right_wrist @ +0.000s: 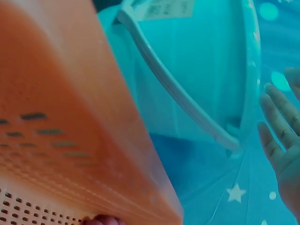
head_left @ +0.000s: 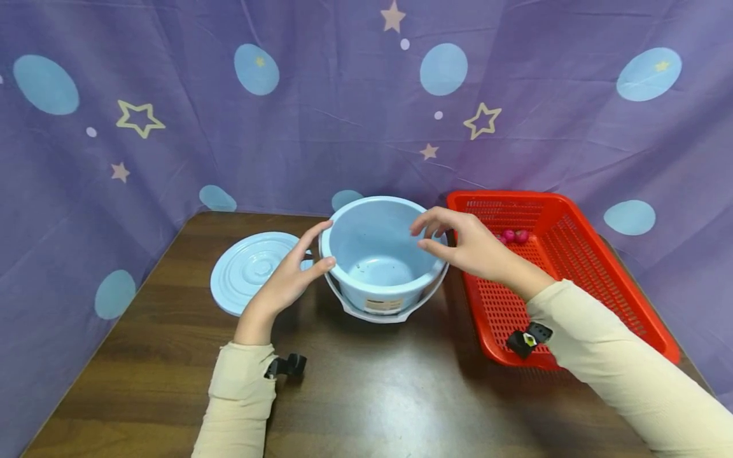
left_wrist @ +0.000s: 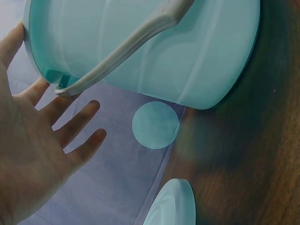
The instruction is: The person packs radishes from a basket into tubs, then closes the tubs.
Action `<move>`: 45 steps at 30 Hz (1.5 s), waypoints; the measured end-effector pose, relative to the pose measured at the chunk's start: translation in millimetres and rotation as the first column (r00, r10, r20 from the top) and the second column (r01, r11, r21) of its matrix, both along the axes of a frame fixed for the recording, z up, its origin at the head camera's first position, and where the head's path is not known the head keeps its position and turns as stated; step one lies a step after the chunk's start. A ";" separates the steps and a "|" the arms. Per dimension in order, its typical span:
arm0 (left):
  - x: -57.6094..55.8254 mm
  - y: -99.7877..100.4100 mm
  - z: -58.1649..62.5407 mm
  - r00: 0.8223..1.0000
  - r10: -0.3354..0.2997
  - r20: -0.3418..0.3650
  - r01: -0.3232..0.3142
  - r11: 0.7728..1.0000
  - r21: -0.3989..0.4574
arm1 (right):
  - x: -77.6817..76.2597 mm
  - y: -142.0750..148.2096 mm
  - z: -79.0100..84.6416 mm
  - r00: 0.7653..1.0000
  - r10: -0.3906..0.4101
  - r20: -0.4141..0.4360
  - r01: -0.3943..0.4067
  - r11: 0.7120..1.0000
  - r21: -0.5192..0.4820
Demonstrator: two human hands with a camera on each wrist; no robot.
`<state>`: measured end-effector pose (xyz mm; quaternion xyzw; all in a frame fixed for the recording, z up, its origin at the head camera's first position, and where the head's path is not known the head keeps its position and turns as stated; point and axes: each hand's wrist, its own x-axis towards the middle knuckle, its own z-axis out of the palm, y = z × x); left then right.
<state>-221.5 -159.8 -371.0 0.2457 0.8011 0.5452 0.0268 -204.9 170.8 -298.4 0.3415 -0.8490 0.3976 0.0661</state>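
A light blue bucket (head_left: 375,238) stands on the table with its top uncovered and a few dark specks on its bottom. Its pale handle (head_left: 375,316) hangs down at the front, below a paper label. My left hand (head_left: 291,270) is at the bucket's left rim, thumb and forefinger right at the edge. In the left wrist view the fingers of that hand (left_wrist: 42,140) are spread beside the handle's end. Over the right rim hovers my right hand (head_left: 466,245), fingers loosely bent with nothing between them. From the right wrist view, that hand (right_wrist: 286,140) appears apart from the bucket's outer wall.
Left of the bucket, a round light blue lid (head_left: 246,270) lies on the wooden table (head_left: 366,381). A red perforated basket (head_left: 584,267) sits close on the right, under my right forearm, with small round pinkish-red items (head_left: 521,236) inside. A purple patterned cloth (head_left: 355,108) hangs behind.
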 end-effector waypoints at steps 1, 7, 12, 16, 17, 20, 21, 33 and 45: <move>0.2 -0.2 0.1 1.000 -0.001 0.000 0.001 1.000 0.003 | -0.2 2.2 1.3 1.000 -0.015 0.003 0.015 1.000 -0.013; 0.9 -0.8 0.3 1.000 -0.005 -0.007 0.005 1.000 0.007 | -7.4 17.8 3.0 0.993 -0.115 0.025 0.116 0.991 -0.061; 0.5 -0.9 -1.1 1.000 -0.003 -0.011 0.004 1.000 0.011 | -17.6 33.0 -3.6 0.981 -0.194 0.026 0.196 0.978 -0.076; 0.3 -0.7 -1.7 1.000 0.000 -0.013 0.000 1.000 0.010 | -24.6 44.7 -10.0 0.971 -0.238 0.038 0.240 0.966 -0.099; 0.4 -0.5 -1.7 1.000 0.001 -0.013 -0.001 1.000 0.010 | -26.4 47.8 -11.8 0.967 -0.252 0.037 0.254 0.961 -0.105; 0.6 -0.4 -1.4 1.000 0.002 -0.013 -0.002 1.000 0.010 | -31.8 56.9 -17.5 0.954 -0.297 0.028 0.298 0.948 -0.114; 0.8 -0.3 -1.3 1.000 0.002 -0.013 -0.002 1.000 0.010 | -33.0 59.9 -19.3 0.949 -0.313 0.026 0.314 0.942 -0.117; 0.5 0.1 0.5 1.000 -0.001 -0.015 0.001 1.000 0.011 | -46.8 94.3 -45.7 0.919 -0.381 0.104 0.385 0.922 -0.027; 0.1 -0.4 -0.9 1.000 -0.014 -0.013 0.014 1.000 0.011 | -48.0 118.9 -70.0 0.903 -0.395 0.169 0.372 0.916 0.150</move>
